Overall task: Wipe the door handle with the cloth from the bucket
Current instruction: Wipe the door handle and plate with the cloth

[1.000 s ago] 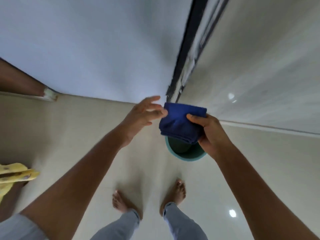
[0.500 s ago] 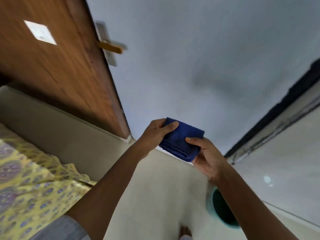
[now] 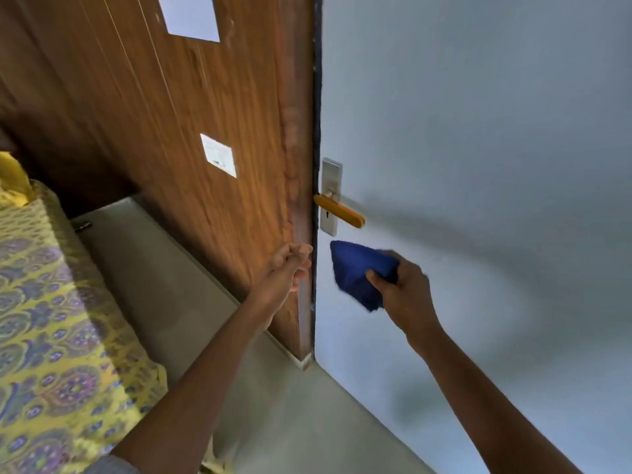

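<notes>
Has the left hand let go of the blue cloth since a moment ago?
Yes. The left hand has left the cloth and now sits by the door edge, below the handle. Only the right hand holds the cloth.

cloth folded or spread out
Folded. The blue cloth is a compact bunched wad gripped in the right hand, no loose hanging sheet, held just below the door handle.

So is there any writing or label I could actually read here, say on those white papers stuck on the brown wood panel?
No text can be read anywhere.
Upper white paper sheet on the brown wooden panel: looks blank, cut off by the frame.
Small white square sticker on that panel: faint marks, too blurred to read.
Silver metal handle plate on the pale grey door: no lettering visible.
</notes>
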